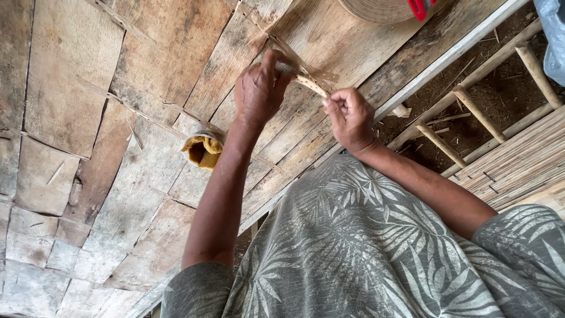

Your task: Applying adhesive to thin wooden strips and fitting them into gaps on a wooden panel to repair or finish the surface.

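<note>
My left hand (259,88) and my right hand (350,118) meet over a floor of worn wooden planks (76,88). Between them is a short pale wooden strip (312,86). The left hand's fingers are closed on its far end. My right hand pinches the near end with thumb and forefinger. Both forearms reach out from my leaf-patterned grey shirt (365,247).
A small yellow-lined container (203,151) lies on the planks beside my left forearm. A round woven item (376,9) with a red object (421,7) sits at the top edge. To the right are a bamboo ladder (471,112) over bare soil, bamboo slats (521,162) and a plastic bag (553,35).
</note>
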